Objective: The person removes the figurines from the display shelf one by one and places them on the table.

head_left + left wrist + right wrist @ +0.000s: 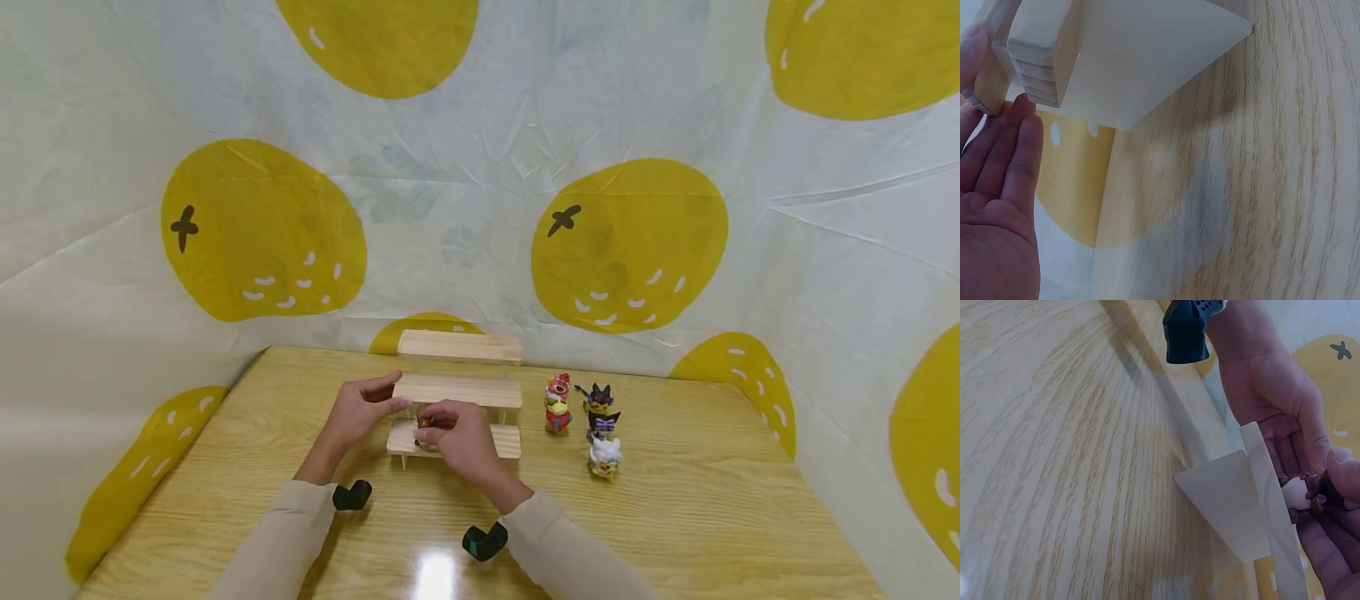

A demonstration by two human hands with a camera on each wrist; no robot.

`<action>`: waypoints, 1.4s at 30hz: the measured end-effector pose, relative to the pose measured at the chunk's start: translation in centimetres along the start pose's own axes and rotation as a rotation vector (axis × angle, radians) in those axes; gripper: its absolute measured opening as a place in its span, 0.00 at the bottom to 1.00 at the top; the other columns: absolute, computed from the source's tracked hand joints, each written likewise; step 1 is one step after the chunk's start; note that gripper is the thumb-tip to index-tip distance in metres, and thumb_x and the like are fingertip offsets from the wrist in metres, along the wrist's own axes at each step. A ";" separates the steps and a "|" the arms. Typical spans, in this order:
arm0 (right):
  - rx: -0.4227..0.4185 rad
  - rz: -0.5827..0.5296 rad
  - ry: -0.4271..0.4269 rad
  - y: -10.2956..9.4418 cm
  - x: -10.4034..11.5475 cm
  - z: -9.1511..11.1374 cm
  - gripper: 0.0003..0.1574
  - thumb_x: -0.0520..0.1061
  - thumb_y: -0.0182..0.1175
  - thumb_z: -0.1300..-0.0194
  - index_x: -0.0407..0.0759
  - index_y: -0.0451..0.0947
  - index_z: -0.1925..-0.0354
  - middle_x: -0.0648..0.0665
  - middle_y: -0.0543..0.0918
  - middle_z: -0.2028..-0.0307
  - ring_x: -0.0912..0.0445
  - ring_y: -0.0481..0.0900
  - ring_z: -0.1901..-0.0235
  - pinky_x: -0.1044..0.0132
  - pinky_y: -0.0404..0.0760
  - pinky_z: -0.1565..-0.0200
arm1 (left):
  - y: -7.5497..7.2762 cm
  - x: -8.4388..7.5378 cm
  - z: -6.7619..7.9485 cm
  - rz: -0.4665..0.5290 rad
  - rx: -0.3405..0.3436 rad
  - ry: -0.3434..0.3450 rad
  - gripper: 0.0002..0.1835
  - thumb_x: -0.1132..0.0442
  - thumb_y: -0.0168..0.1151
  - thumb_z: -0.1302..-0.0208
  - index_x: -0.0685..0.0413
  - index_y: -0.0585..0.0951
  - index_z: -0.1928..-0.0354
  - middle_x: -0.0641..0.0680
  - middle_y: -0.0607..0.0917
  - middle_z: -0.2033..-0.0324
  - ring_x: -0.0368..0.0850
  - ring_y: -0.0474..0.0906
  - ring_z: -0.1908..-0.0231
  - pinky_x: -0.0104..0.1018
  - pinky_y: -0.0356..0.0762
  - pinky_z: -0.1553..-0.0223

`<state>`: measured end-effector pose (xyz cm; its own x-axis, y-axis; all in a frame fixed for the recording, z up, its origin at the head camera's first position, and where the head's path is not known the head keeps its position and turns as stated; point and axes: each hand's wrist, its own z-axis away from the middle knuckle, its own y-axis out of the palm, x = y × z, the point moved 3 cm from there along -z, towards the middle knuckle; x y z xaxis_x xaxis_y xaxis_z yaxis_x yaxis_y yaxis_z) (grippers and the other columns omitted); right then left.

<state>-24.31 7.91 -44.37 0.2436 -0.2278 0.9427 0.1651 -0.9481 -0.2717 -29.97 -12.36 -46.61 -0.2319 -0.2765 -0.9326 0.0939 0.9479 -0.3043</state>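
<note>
A three-tiered wooden display stand [459,390] with pale planks stands on the table. My left hand [356,414] is at the left end of its middle plank, thumb on one side and fingertips on the other, gripping that end. In the left wrist view, the fingers [1019,150] reach along the plank edge. My right hand [467,443] pinches a small brown figurine [1298,492] with a white belly at the left part of the bottom plank [480,440]. The figurine's feet are right at the plank's surface; its upper part is partly hidden by the fingers.
Right of the stand, several small figurines are on the table [697,500]: a red-hatted one [558,386], a yellow-and-red one [558,417], a dark-eared one [600,397], one with a purple bow [603,424] and a white-topped one [604,457]. A fruit-printed cloth [450,217] hangs behind.
</note>
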 end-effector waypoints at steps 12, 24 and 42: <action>-0.083 -0.010 0.009 -1.2 0.2 0.8 0.07 0.32 0.73 0.39 0.33 0.90 0.60 0.38 0.92 0.62 0.54 0.91 0.63 0.69 0.88 0.60 | 0.0 -0.1 0.3 0.008 -0.001 -0.002 0.35 0.57 0.76 0.37 0.59 0.77 0.30 0.59 0.80 0.33 0.55 0.77 0.32 0.37 0.82 0.39; -0.083 -0.046 0.022 -3.5 0.2 1.9 0.06 0.30 0.73 0.40 0.31 0.89 0.62 0.34 0.92 0.63 0.53 0.92 0.65 0.67 0.90 0.62 | 0.0 0.1 0.5 0.004 0.007 0.005 0.33 0.58 0.76 0.36 0.56 0.78 0.30 0.60 0.80 0.32 0.58 0.77 0.32 0.33 0.83 0.41; -0.113 -0.017 0.023 -7.2 0.1 2.7 0.06 0.30 0.75 0.42 0.30 0.90 0.63 0.31 0.91 0.64 0.48 0.92 0.66 0.70 0.87 0.65 | 0.1 0.1 0.3 0.015 0.009 -0.004 0.34 0.56 0.76 0.36 0.54 0.78 0.30 0.59 0.79 0.31 0.57 0.76 0.31 0.28 0.82 0.43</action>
<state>-22.94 15.32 -42.85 0.2200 -0.2153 0.9515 0.0596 -0.9706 -0.2334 -29.71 -12.28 -46.77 -0.2269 -0.2632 -0.9377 0.1059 0.9504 -0.2924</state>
